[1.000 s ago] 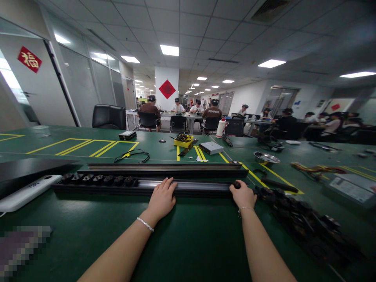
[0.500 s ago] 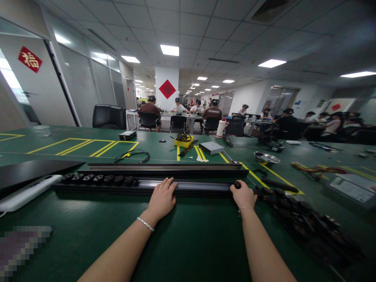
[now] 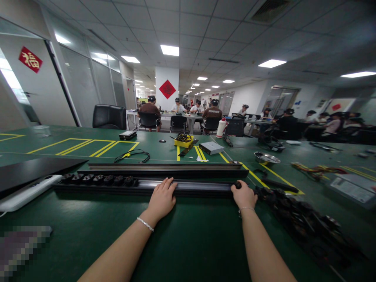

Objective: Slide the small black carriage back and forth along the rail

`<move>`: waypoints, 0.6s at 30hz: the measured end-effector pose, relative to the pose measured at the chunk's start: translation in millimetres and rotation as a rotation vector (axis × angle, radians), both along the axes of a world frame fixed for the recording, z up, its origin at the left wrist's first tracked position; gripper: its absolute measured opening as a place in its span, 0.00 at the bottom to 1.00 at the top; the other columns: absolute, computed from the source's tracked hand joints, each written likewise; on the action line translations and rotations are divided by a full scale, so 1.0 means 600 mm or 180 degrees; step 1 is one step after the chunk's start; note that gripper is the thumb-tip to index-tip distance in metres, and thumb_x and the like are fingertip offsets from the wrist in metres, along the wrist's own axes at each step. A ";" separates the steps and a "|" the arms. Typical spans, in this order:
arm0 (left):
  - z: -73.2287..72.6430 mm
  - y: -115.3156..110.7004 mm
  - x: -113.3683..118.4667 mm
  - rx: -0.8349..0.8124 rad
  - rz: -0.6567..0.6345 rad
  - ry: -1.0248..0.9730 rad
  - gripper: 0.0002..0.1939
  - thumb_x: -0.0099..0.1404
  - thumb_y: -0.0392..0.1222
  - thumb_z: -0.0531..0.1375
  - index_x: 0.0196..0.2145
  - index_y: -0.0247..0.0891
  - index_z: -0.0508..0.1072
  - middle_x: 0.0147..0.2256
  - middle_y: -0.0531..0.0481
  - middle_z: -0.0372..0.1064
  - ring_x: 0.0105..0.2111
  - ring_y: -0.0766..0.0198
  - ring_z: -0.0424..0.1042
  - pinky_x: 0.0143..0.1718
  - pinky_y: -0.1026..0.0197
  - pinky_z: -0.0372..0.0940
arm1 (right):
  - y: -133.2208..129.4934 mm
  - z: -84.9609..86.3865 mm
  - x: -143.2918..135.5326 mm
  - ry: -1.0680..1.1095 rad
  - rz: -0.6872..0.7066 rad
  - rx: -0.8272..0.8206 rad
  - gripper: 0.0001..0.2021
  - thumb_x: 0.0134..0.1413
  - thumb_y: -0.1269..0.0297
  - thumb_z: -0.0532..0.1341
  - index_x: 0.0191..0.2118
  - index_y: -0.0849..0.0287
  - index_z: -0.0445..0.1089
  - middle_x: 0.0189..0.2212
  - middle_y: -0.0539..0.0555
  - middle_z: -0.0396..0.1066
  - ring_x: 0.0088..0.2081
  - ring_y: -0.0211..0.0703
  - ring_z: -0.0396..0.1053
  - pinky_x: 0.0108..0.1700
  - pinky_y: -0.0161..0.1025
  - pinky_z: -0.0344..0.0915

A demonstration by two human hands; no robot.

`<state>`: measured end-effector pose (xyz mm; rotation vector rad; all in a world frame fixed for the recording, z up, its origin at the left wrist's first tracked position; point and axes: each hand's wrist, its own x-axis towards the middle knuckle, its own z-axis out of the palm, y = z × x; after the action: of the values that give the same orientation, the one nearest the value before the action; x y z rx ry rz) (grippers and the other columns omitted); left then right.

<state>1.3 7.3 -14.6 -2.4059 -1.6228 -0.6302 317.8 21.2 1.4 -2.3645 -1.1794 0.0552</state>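
A long black metal channel (image 3: 202, 188) lies crosswise in front of me. Several black socket modules (image 3: 108, 179) sit in a row in its left part. My left hand (image 3: 162, 197) rests on the middle of the channel, its fingers stretched over the top. At the channel's right end, the fingers of my right hand (image 3: 244, 194) are closed round a small black socket module (image 3: 236, 185), mostly hidden by them. Behind lies a second long black profile (image 3: 164, 170), parallel to the channel. To the right spreads a pile of black socket modules (image 3: 308, 221), blurred in part.
On the green table (image 3: 188, 243) are a white power strip (image 3: 33, 191) at left and a metal bowl (image 3: 266, 157) at right. Farther back are a yellow tray (image 3: 183, 140), a grey box (image 3: 210, 147) and a black cable (image 3: 132, 156). A power supply (image 3: 354, 187) stands far right.
Almost nothing differs. My right hand has shifted very slightly at the channel's end; my left hand stays in place.
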 end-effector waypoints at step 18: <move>0.002 0.000 0.001 -0.0025 -0.0016 -0.0013 0.24 0.56 0.37 0.53 0.52 0.44 0.61 0.58 0.48 0.54 0.59 0.56 0.50 0.55 0.52 0.51 | -0.001 -0.002 -0.001 0.0069 -0.0011 0.0193 0.22 0.48 0.56 0.51 0.50 0.54 0.63 0.47 0.58 0.65 0.50 0.52 0.60 0.52 0.53 0.51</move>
<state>1.7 7.1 -13.6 -2.4164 -1.6243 -0.6313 317.1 20.8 0.2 -2.3076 -1.1507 0.0430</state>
